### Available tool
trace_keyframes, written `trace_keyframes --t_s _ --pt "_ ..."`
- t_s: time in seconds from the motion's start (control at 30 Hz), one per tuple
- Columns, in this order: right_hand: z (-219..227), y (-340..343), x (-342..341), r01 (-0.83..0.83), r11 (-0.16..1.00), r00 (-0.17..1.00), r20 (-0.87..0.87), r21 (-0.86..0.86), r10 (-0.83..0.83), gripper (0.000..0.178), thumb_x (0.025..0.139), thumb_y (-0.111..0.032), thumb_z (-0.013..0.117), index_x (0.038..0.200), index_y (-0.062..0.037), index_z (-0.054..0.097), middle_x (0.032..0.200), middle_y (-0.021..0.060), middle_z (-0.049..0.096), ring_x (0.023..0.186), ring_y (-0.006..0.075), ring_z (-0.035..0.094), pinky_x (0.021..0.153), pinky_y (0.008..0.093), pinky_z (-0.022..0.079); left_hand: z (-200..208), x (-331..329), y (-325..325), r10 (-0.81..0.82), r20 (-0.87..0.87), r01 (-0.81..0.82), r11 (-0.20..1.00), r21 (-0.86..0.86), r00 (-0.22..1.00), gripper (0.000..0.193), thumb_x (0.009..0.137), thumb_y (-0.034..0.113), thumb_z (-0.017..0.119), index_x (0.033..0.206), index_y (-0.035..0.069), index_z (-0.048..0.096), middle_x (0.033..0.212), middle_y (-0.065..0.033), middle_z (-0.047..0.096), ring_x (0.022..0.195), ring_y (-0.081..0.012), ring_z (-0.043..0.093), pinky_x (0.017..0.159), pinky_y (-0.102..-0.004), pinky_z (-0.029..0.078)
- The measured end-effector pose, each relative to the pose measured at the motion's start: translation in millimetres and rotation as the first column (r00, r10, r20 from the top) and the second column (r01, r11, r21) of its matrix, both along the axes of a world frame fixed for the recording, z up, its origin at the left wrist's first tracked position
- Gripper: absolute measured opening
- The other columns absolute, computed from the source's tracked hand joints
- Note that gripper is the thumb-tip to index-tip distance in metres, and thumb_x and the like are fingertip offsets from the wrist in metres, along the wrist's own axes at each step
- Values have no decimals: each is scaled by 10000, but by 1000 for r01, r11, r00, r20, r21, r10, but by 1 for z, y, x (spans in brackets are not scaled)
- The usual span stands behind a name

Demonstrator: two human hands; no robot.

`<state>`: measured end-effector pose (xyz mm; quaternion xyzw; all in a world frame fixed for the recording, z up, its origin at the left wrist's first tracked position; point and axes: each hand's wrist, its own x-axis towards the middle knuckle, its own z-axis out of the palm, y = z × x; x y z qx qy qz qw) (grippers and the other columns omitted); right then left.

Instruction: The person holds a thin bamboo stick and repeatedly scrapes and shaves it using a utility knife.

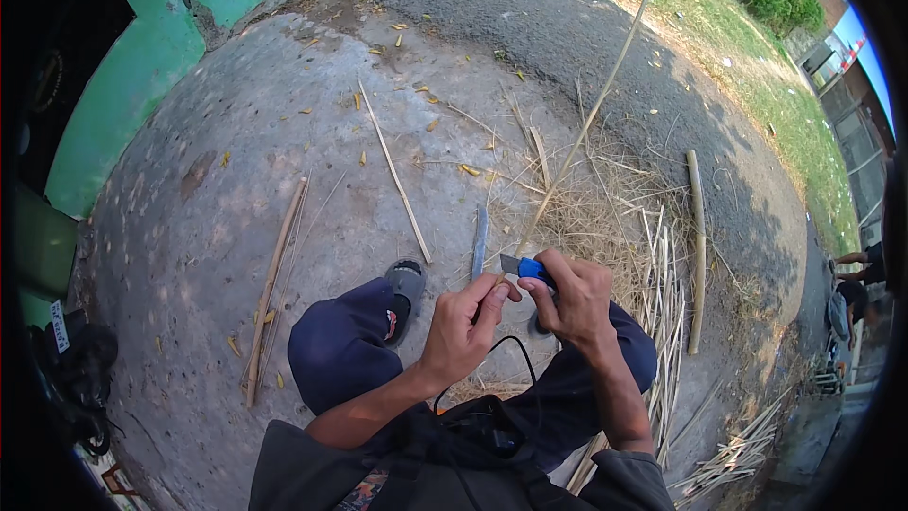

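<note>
My left hand (465, 324) pinches the near end of a long thin bamboo strip (605, 95), which slants up and away to the far right. In my right hand (579, 301) is a blue utility knife (532, 271). Its short dark blade points left and lies close to the strip's end at my left fingertips; whether it touches cannot be made out. Just beyond my hands a flat grey blade-like piece (480, 238) rests on the ground, its near end hidden by my left hand.
Pale shavings (582, 203) cover the ground ahead. Many cut strips (665, 308) lie to the right, beside a thick bamboo pole (697, 251). Leftward lie a longer stick (276, 289) and a thin one (392, 170). A green wall (142, 85) stands far left; another person (856, 293) is far right.
</note>
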<state>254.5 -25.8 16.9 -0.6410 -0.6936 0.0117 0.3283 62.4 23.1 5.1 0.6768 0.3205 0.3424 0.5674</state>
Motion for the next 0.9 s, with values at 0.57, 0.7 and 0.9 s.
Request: trace_keyframes --t_s 0.57,0.7,0.9 --pt "-7 -1 5 -61 996 998 -25 -59 59 324 964 -414 725 914 -109 629 639 82 620 545 302 645 510 397 464 -5 -2 -3 -20 -12 20 1000 -15 1000 233 1116 159 501 1116 10 680 643 -53 504 533 -125 474 519 -342 372" --pt "-4 0 3 -52 997 998 21 -56 54 333 966 -417 725 896 -111 613 628 78 619 545 305 648 509 396 464 -6 -2 -4 20 23 -20 999 26 1000 225 1117 156 498 1091 7 665 640 -45 482 539 -112 454 521 -333 367" --pt "-5 1 7 4 1000 999 46 10 -4 361 964 -427 727 868 -107 591 599 75 581 512 307 608 500 400 447 -4 -8 -3 -111 75 123 974 -188 991 284 1146 201 457 1043 1 631 620 54 416 536 -18 338 511 -242 268"
